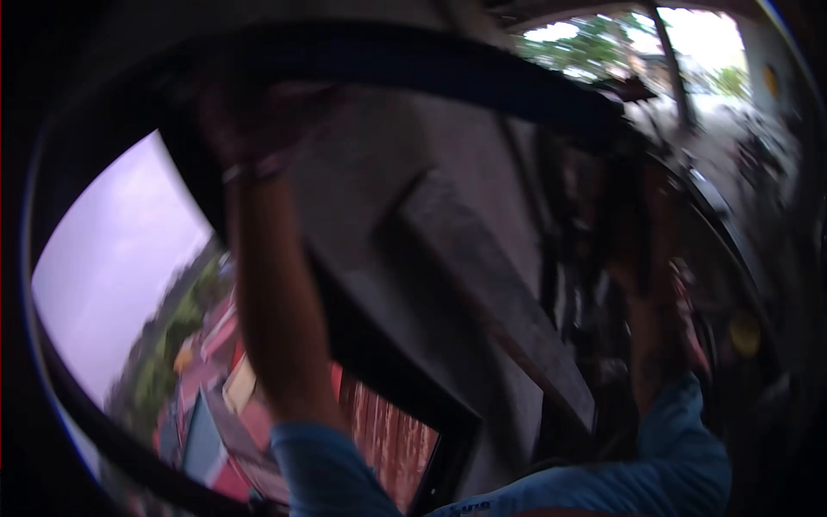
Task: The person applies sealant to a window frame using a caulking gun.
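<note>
Both arms reach up in blue sleeves. My left hand (254, 129), dark and blurred, is at the upper left, at the left part of a long dark curved bar (431, 69); a band circles its wrist. On the right, my right hand (633, 215) is raised near the bar's right end, in deep shadow. Fingers of both hands are too dark and smeared to make out, and so is whatever they may hold.
A grey slab (482, 250) slants through the middle before a grey wall. At the left, an opening shows sky, trees, roofs and a rusty corrugated sheet (388, 431). Blurred bikes (758, 155) stand at the upper right, near a bright opening.
</note>
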`<state>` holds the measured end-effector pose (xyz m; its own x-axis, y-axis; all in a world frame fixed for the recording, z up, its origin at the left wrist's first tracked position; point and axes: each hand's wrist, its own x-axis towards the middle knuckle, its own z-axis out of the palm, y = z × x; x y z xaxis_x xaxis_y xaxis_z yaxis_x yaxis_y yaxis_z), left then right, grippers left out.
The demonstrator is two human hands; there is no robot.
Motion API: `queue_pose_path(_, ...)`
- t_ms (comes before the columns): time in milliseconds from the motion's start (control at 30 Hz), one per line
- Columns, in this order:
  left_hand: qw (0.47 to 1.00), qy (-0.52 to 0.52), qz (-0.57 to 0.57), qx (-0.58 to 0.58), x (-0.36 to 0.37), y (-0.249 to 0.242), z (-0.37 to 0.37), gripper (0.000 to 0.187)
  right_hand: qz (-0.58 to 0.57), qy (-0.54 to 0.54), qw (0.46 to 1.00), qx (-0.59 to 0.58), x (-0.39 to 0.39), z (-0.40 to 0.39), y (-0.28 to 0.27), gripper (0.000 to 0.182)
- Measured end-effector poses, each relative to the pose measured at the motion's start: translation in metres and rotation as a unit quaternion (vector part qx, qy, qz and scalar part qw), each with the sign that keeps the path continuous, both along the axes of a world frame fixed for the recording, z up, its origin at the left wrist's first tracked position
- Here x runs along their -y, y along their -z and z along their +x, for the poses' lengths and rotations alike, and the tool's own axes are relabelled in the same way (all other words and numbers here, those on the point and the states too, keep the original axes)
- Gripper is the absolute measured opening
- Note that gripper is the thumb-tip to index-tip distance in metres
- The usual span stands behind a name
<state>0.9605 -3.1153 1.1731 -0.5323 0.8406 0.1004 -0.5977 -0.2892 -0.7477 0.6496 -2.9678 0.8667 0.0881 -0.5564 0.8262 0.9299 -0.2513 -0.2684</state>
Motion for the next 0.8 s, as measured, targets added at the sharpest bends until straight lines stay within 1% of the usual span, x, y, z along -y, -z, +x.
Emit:
queue_pose_path(33,0.994,-0.001,-0.105,0.010,-0.035,0.016,-0.007,0.108,-0.003,-0.015,1.000,-0.006,0.000,0.002,-0.001,0.056)
queue_pose_path(67,0.992,0.053,-0.089,0.073,-0.032,0.016,-0.013,0.108,0.031,-0.029,0.998,0.037,-0.002,0.008,0.003,0.058)
queue_pose_path(100,0.997,-0.026,-0.070,-0.016,-0.035,0.030,-0.012,0.102,0.066,0.014,0.997,0.038,0.003,0.005,0.006,0.058)
queue_pose_path(133,0.998,-0.006,-0.056,-0.007,-0.038,0.032,-0.015,0.098,0.070,0.031,0.996,0.048,0.001,0.003,0.008,0.058)
queue_pose_path(167,0.997,0.036,0.057,0.043,-0.053,0.036,-0.021,0.089,0.062,0.014,0.997,0.043,-0.004,0.004,0.009,0.059)
queue_pose_path(200,0.979,0.070,0.168,0.092,-0.061,0.040,-0.025,0.082,0.054,-0.009,0.998,0.036,-0.002,0.004,0.011,0.060)
queue_pose_path(233,0.978,0.072,0.169,0.095,-0.049,0.040,-0.015,0.082,0.048,-0.018,0.998,0.038,-0.002,0.002,0.013,0.059)
queue_pose_path(267,0.784,0.288,0.539,0.110,-0.026,0.038,0.005,0.071,0.049,-0.018,0.998,0.040,-0.002,0.002,0.018,0.059)
queue_pose_path(300,0.417,0.439,0.790,0.098,-0.012,0.041,0.018,0.061,0.030,0.014,0.999,0.034,-0.001,0.002,0.023,0.057)
queue_pose_path(333,0.418,0.439,0.789,0.098,-0.011,0.050,0.021,0.061,0.010,0.045,0.999,0.027,0.000,0.002,0.025,0.056)
queue_pose_path(367,0.582,0.355,0.728,0.080,-0.015,0.061,0.021,0.055,0.009,0.043,0.999,0.027,-0.001,0.005,0.028,0.056)
queue_pose_path(400,0.723,0.257,0.639,0.059,-0.020,0.069,0.021,0.049,0.059,0.101,0.991,0.057,-0.004,0.010,0.032,0.055)
queue_pose_path(433,0.723,0.256,0.640,0.059,-0.026,0.070,0.022,0.049,0.111,0.159,0.977,0.086,-0.007,0.013,0.036,0.055)
queue_pose_path(467,0.553,0.370,0.740,0.097,-0.040,0.068,0.021,0.050,0.113,0.158,0.977,0.087,-0.007,0.011,0.045,0.055)
queue_pose_path(500,0.353,0.464,0.802,0.131,-0.053,0.065,0.019,0.051,0.118,0.116,0.985,0.046,-0.008,0.006,0.055,0.053)
queue_pose_path(533,0.134,0.533,0.820,0.157,-0.063,0.068,0.016,0.052,0.122,0.074,0.990,0.005,-0.010,0.004,0.064,0.053)
queue_pose_path(567,0.228,0.563,0.785,0.124,-0.079,0.087,0.001,0.052,0.216,0.134,0.967,0.005,-0.028,0.015,0.054,0.050)
queue_pose_path(600,0.228,0.563,0.785,0.122,-0.081,0.089,0.005,0.052,0.217,0.133,0.967,0.005,-0.036,0.016,0.054,0.050)
queue_pose_path(667,0.108,0.570,0.791,0.194,-0.084,0.090,0.014,0.051,0.217,0.086,0.972,-0.022,-0.048,0.017,0.056,0.047)
queue_pose_path(700,0.109,0.572,0.791,0.189,-0.084,0.093,0.018,0.051,0.218,0.082,0.972,-0.025,-0.052,0.017,0.056,0.047)
queue_pose_path(767,0.137,0.597,0.761,0.213,-0.084,0.098,0.027,0.051,0.230,0.055,0.971,-0.033,-0.059,0.020,0.058,0.047)
queue_pose_path(800,0.147,0.601,0.759,0.202,-0.082,0.102,0.029,0.051,0.228,0.043,0.972,-0.043,-0.064,0.021,0.060,0.047)
